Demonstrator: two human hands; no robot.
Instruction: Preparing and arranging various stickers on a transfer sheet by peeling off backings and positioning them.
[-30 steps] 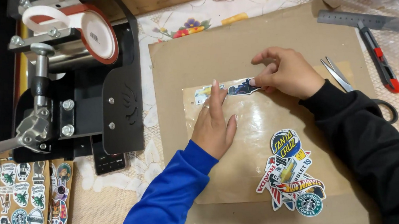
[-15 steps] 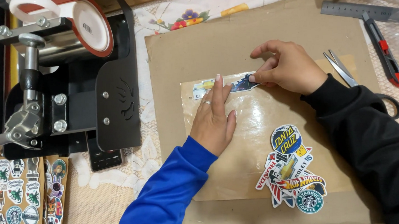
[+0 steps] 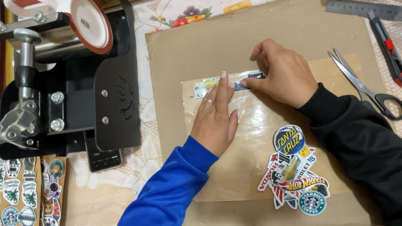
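My left hand [image 3: 216, 119], in a blue sleeve, lies flat on a clear plastic sheet [image 3: 259, 122] spread over a brown cardboard board [image 3: 191, 47]. Its fingertips press near a small sticker strip [image 3: 206, 87] at the sheet's top edge. My right hand [image 3: 281, 75], in a black sleeve, rests at the same edge and pinches the dark right end of the strip with its fingertips. A pile of colourful cut-out stickers [image 3: 292, 172] lies on the sheet near my right forearm.
A black mug heat press [image 3: 64, 76] with a red-rimmed drum stands at the left. Scissors [image 3: 366, 88], a red-and-black utility knife [image 3: 389, 48] and a metal ruler [image 3: 370, 10] lie at the right. Sticker sheets [image 3: 12, 204] fill the lower left. A dark phone-like device [image 3: 103, 159] lies under the press.
My right hand has slid slightly left along the sheet's top edge, closer to my left fingertips. The left hand stays pressed on the sheet.
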